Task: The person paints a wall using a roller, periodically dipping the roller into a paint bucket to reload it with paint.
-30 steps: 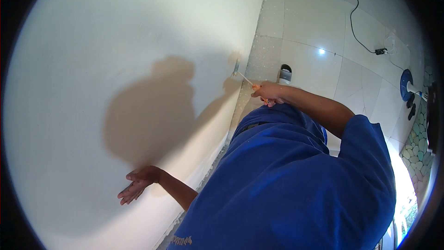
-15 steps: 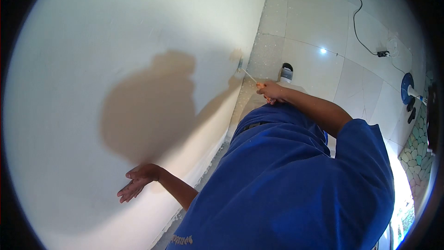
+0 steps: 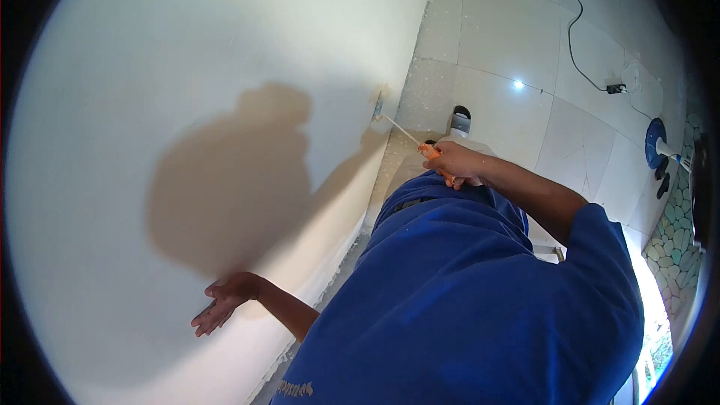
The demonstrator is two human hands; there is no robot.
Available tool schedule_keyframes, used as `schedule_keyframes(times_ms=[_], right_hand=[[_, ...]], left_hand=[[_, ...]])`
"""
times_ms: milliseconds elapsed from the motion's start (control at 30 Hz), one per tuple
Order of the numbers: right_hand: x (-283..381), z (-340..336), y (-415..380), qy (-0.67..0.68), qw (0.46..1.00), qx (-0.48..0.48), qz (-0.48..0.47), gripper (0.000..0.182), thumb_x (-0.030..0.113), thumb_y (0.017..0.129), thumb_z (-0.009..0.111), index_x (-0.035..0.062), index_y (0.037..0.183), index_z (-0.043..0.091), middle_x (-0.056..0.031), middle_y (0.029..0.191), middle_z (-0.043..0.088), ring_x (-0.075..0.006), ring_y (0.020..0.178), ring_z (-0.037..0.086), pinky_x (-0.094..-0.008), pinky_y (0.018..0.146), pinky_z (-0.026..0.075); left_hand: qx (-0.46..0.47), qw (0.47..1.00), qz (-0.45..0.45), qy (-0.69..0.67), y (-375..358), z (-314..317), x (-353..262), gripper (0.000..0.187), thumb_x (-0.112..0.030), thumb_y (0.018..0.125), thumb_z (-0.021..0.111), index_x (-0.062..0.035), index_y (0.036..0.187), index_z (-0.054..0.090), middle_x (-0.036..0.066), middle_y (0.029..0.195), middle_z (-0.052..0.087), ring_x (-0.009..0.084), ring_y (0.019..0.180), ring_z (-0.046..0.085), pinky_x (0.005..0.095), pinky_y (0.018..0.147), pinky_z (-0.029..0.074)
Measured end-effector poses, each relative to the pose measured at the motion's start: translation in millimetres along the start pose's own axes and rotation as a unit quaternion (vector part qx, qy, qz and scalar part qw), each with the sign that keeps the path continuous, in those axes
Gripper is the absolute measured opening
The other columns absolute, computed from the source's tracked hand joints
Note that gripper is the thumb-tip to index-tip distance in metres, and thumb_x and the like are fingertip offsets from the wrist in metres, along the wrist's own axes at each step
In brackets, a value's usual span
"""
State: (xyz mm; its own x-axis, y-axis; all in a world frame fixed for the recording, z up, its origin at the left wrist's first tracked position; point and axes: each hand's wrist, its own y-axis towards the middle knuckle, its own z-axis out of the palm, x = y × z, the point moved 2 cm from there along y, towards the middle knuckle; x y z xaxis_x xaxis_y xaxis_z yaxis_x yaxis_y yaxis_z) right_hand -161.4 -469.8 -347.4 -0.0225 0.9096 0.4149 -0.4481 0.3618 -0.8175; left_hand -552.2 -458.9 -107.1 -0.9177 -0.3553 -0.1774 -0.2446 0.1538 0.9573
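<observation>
In my right hand (image 3: 459,165) is the orange handle of a small paint roller (image 3: 430,151), my fingers wrapped round it. A thin pale rod runs from the handle to the roller head, which lies at the white wall (image 3: 112,127) just above its lower edge. My left hand (image 3: 226,301) is out to the side by the same wall, palm turned up and fingers stretched, with nothing in it. A large shadow of my head and arm falls on the wall between the two hands.
Pale floor tiles (image 3: 510,37) run along the wall, speckled near its foot. A black cable (image 3: 576,22) crosses them to a socket block (image 3: 616,89). On the right are a blue round base (image 3: 656,142), dark slippers (image 3: 662,180) and a pebbled strip (image 3: 671,244).
The roller head has shifted slightly left and up in view along the wall. My right hand has moved a little right and down, showing more orange handle; my left hand is nearly unmoved.
</observation>
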Motion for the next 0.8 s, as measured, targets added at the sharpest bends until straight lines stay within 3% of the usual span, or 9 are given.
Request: schedule_keyframes(times_ms=[33,167,233,300,533,700,800], right_hand=[[2.3,0.0,1.2,-0.003,1.0,-0.002,0.0,0.025,0.02,0.082,0.057,0.0005,0.091,0.044,-0.0051,0.061,0.046,-0.013,0.043,0.049,-0.0243,0.033,0.04],[-1.3,-3.6,40.4,-0.018,1.0,-0.013,-0.003,0.022,0.019,0.082,0.058,-0.0004,0.083,0.048,-0.0067,0.059,0.047,-0.0138,0.043,0.049,-0.0251,0.032,0.039],[-10.5,-9.0,74.7,-0.025,1.0,-0.011,-0.01,0.022,0.019,0.082,0.058,-0.0009,0.079,0.049,-0.0073,0.059,0.047,-0.0144,0.043,0.049,-0.0256,0.032,0.039],[-16.3,-14.7,105.9,0.011,1.0,0.004,0.002,0.024,0.018,0.082,0.058,-0.0022,0.072,0.049,-0.0083,0.058,0.048,-0.016,0.043,0.049,-0.0265,0.032,0.038],[-32.1,-14.5,177.1,0.033,0.997,-0.05,0.045,0.019,0.015,0.08,0.059,0.0002,0.073,0.049,-0.0084,0.058,0.046,-0.0174,0.044,0.048,-0.03,0.034,0.04],[-34.8,-8.9,208.7,0.063,0.993,-0.085,0.05,0.017,0.014,0.077,0.06,-0.0007,0.075,0.051,-0.0128,0.063,0.053,-0.0199,0.046,0.052,-0.0333,0.037,0.043],[-33.2,-11.0,216.2,0.037,0.99,-0.124,0.064,0.022,0.013,0.078,0.062,-0.0039,0.072,0.051,-0.0114,0.059,0.048,-0.0201,0.041,0.047,-0.031,0.036,0.038]], left_hand=[[-0.003,1.0,0.012,0.015,0.1,0.1,0.3,0.066,-0.049,0.089,0.033,-0.0128,0.14,0.01,0.015,0.145,-0.004,0.0356,0.132,-0.008,0.0515,0.103,-0.004],[-0.003,1.0,0.005,0.021,0.4,0.2,-1.5,0.067,-0.049,0.089,0.033,-0.012,0.139,0.01,0.015,0.145,-0.004,0.0354,0.132,-0.008,0.0506,0.103,-0.004],[-0.005,1.0,-0.007,0.003,0.2,0.3,-3.1,0.07,-0.046,0.087,0.039,-0.0056,0.138,0.013,0.014,0.145,-0.003,0.0305,0.133,-0.01,0.047,0.104,-0.006],[-0.008,1.0,0.002,0.004,-1.2,0.3,1.7,0.069,-0.045,0.087,0.038,-0.0062,0.138,0.012,0.014,0.145,-0.003,0.0308,0.133,-0.01,0.0474,0.104,-0.006],[-0.005,0.999,0.025,0.032,-3.7,0.3,-1.7,0.065,-0.041,0.09,0.034,-0.0044,0.138,0.011,0.015,0.145,-0.002,0.0329,0.133,-0.008,0.0479,0.104,-0.005],[-0.005,0.997,0.047,0.056,-3.6,1.5,5.4,0.059,-0.036,0.093,0.032,-0.0048,0.138,0.01,0.015,0.145,-0.002,0.0333,0.133,-0.008,0.0477,0.104,-0.004],[0.01,0.996,0.056,0.07,-2.0,-2.0,5.5,0.056,-0.032,0.094,0.03,-0.0043,0.138,0.009,0.015,0.145,-0.001,0.0329,0.133,-0.008,0.0472,0.104,-0.004]])
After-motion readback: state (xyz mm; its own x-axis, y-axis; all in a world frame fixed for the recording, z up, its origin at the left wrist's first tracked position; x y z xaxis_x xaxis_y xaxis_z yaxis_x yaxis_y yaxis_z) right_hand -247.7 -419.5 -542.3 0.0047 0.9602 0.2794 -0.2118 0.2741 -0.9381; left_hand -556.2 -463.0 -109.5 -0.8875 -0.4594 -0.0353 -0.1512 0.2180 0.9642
